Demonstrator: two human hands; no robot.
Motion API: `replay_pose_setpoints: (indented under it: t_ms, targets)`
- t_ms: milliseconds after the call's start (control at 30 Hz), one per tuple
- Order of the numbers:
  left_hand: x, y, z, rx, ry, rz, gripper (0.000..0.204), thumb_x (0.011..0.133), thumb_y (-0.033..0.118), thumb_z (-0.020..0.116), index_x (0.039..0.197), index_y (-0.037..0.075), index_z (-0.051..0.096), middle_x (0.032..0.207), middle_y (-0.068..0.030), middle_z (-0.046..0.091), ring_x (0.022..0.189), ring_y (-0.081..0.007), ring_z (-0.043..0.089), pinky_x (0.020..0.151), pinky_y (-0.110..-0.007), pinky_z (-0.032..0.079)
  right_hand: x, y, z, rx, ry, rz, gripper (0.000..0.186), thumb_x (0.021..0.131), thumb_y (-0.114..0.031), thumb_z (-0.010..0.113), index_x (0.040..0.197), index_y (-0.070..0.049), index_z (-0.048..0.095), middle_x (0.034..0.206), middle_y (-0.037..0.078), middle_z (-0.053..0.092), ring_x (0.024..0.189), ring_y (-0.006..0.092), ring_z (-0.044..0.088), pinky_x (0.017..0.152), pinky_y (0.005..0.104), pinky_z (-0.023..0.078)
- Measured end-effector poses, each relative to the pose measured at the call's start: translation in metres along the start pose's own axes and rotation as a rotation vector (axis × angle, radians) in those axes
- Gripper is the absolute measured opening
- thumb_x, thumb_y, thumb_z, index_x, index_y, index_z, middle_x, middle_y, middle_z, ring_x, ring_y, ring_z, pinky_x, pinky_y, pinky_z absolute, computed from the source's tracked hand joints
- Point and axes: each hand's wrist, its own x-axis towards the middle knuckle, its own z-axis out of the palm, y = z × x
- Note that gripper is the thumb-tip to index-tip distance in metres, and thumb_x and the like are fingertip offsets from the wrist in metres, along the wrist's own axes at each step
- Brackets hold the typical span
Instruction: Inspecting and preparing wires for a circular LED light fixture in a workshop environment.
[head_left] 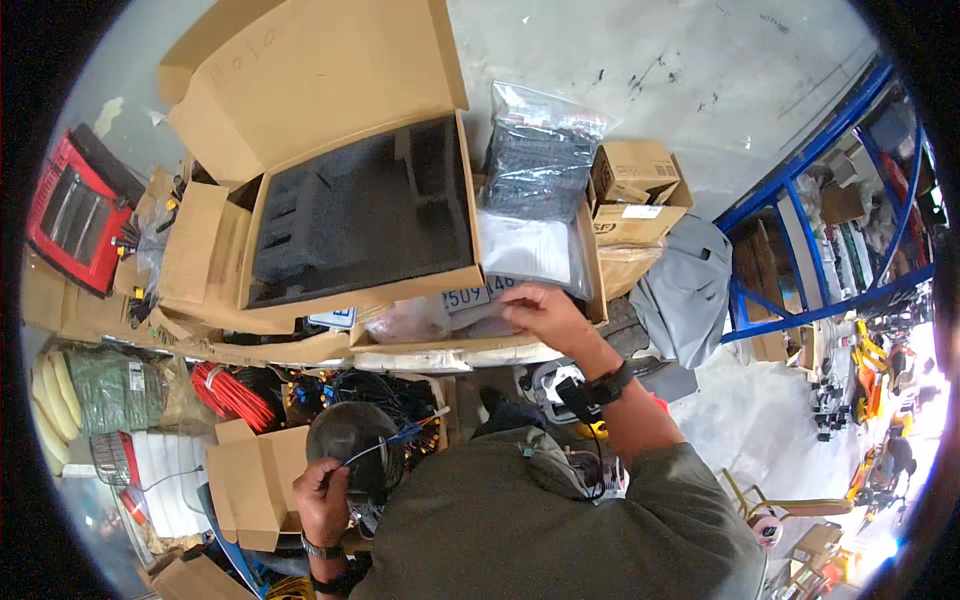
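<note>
My left hand [322, 500] is closed at the lower left, pinching a thin cable [385, 443] that runs up to the right and shows blue along part of its length. A dark rounded object [350, 435] lies just behind the cable. My right hand [552, 318] reaches forward to the front of an open carton [597, 290], its fingers curled against a pale plate with blue characters [470, 298]. What those fingertips grip is hidden. Clear plastic bags [410, 318] lie left of the plate, and a white packet [525, 245] sits behind it.
A large open cardboard box [215, 245] holds a dark foam insert [365, 210]. Behind the carton stands a clear bag of black items [540, 150], with brown boxes [640, 190] beside it. A blue shelf frame [790, 235] is at right; red cable [235, 395] lies left.
</note>
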Motion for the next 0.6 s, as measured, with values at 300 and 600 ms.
replay_pose_setpoints:
  t_ms: [300,600]
  targets:
    - [0.008,-0.003,0.011,-0.025,0.047,-0.004,0.007,0.080,-0.003,0.066,0.085,0.000,0.063,0.073,-0.0029,0.061,0.065,-0.0092,0.053,0.060,-0.025,0.044,0.017,0.048,-0.031,-0.720,0.081,-0.010,0.044,0.077,-0.020,0.067,0.116,-0.001,0.060,0.095,0.017,0.064,0.089,0.0340,0.062,0.078,0.0396,0.050]
    - [0.006,-0.015,0.013,-0.080,0.047,-0.100,0.006,0.079,-0.004,0.064,0.083,-0.001,0.062,0.074,-0.0055,0.062,0.066,-0.0109,0.057,0.060,-0.026,0.046,0.013,0.046,-0.020,-0.705,0.192,-0.079,0.062,0.074,-0.009,0.067,0.132,-0.005,0.043,0.128,0.021,0.045,0.113,0.0422,0.051,0.094,0.0444,0.046]
